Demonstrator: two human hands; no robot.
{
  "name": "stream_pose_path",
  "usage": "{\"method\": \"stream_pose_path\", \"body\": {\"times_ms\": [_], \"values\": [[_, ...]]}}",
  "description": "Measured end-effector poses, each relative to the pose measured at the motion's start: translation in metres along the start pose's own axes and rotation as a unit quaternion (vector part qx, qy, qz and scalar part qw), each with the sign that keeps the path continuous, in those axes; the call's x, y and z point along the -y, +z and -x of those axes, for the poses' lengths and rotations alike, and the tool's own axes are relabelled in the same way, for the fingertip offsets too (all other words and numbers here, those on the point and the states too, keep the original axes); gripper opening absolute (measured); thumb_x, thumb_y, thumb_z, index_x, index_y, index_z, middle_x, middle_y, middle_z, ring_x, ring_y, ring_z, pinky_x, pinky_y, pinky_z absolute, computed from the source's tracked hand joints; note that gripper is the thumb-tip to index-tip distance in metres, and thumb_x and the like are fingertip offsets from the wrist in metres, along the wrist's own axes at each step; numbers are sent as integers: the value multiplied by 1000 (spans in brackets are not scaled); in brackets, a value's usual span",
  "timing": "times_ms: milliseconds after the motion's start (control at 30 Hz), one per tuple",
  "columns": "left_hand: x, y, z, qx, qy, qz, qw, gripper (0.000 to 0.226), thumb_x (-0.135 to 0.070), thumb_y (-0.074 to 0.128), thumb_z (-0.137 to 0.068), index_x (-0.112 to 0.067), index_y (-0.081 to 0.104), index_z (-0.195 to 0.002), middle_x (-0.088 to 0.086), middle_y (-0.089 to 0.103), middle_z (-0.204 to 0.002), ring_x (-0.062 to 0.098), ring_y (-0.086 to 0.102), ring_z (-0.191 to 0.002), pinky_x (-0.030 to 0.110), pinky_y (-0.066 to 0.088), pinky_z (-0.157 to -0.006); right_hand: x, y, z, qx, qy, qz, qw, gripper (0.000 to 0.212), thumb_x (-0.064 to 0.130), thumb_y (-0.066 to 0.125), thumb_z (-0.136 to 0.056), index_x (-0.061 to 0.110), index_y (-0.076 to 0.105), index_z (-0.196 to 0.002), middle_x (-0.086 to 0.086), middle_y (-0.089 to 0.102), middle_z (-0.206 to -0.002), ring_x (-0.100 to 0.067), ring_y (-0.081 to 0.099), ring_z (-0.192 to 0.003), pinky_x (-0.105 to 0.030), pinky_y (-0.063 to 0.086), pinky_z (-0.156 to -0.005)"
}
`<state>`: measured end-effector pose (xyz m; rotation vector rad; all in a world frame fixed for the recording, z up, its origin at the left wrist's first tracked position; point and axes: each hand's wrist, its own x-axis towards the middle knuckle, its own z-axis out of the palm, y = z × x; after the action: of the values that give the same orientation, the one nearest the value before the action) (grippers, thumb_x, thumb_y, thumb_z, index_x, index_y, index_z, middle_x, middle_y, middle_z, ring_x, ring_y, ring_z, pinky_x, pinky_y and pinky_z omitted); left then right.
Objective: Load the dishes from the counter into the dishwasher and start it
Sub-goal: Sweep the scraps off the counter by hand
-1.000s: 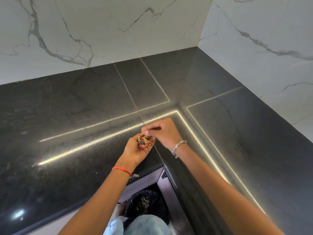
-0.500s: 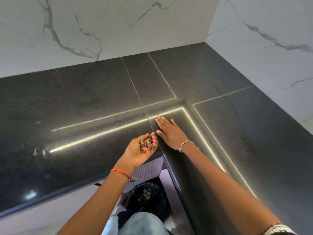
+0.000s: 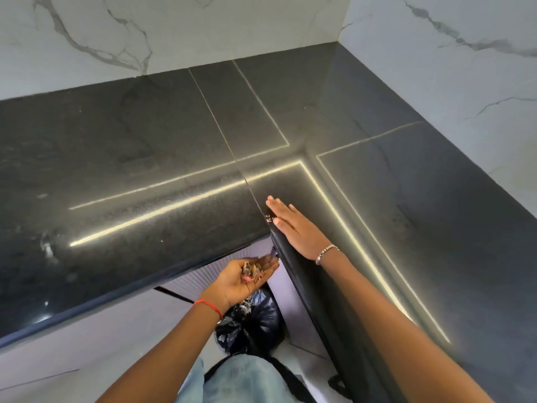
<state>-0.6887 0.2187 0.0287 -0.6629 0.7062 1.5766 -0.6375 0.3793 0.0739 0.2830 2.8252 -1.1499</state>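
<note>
My left hand (image 3: 245,279) is cupped palm up just below the inner corner of the black counter (image 3: 145,170), carrying a small heap of food scraps (image 3: 252,271). My right hand (image 3: 293,228) lies flat with straight fingers on the counter's edge at that corner. A few crumbs (image 3: 269,219) sit on the counter by its thumb. No dishes and no dishwasher are in view.
A bin lined with a black bag (image 3: 252,321) stands on the floor under my left hand, with some waste in it. White marble walls (image 3: 203,30) close the counter's far side and right side. A ribbed grey cabinet front (image 3: 220,271) is below the counter.
My left hand has dropped from counter level to below the counter's edge, over the bin. My right hand has gone from curled over the scraps to flat, sliding toward the edge.
</note>
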Motion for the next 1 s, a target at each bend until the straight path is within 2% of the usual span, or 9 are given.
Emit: {"method": "stream_pose_path", "body": {"times_ms": [133,300,400,500,567,700,833,933,1000], "values": [[-4,8,-18,16,76,25,997,44,-12,31,-97,7,67,-82,20,70,-74,27,70,-63,35,57,-52,10,20,5,-7,19,172,985,59,37,13,-94,14,9,-148,4,1,-156,-3,-5,-141,-24,-10,-114],[-1,9,-14,33,111,52,992,54,-16,37,-94,-6,71,-53,6,68,-57,15,65,-48,24,53,-43,25,48,31,-14,6,203,979,74,48,1,-82,14,5,-148,4,-2,-156,1,-11,-137,-24,-11,-115],[4,6,-2,47,101,34,993,46,-8,38,-85,-4,68,-51,5,60,-47,11,57,-36,16,43,-35,37,62,45,-24,23,138,990,60,38,17,-93,14,14,-148,3,7,-156,2,0,-138,-18,-7,-114],[6,-8,-1,52,82,20,995,44,-3,27,-96,4,66,-78,13,65,-66,16,64,-50,18,49,-42,47,78,57,-83,55,-50,994,43,14,41,-97,9,40,-139,0,35,-147,-3,26,-135,-13,11,-113],[7,-21,-1,33,85,4,996,35,-6,31,-96,6,64,-90,16,68,-84,21,70,-68,26,58,-57,52,92,66,-184,83,-144,969,36,2,48,-93,3,52,-128,-7,52,-134,-6,44,-124,-15,29,-108],[14,-52,0,21,75,5,997,46,-7,35,-95,5,70,-67,14,68,-71,22,69,-61,29,59,-59,56,123,79,-319,162,-222,907,32,-5,49,-89,2,61,-118,-2,61,-118,-3,54,-110,-14,43,-97],[19,-93,-9,-42,61,-10,997,42,-7,37,-94,2,67,-66,11,62,-65,19,62,-53,24,55,-51,44,165,89,-324,262,-276,866,26,-5,52,-87,2,68,-107,-2,67,-104,-1,61,-88,-10,48,-84],[22,-123,-24,-101,50,-9,994,27,-6,38,-93,0,58,-77,10,62,-59,18,62,-49,22,54,-48,19,196,93,-322,353,-380,792,20,-7,52,-86,0,69,-94,-10,69,-92,-14,65,-81,-25,55,-79],[23,-143,-43,-123,48,-19,991,36,-6,37,-94,0,62,-68,8,61,-54,16,61,-45,21,53,-46,-5,219,94,-302,414,-418,750,20,-9,49,-84,-3,67,-92,-16,68,-87,-22,65,-75,-24,56,-66]]}}
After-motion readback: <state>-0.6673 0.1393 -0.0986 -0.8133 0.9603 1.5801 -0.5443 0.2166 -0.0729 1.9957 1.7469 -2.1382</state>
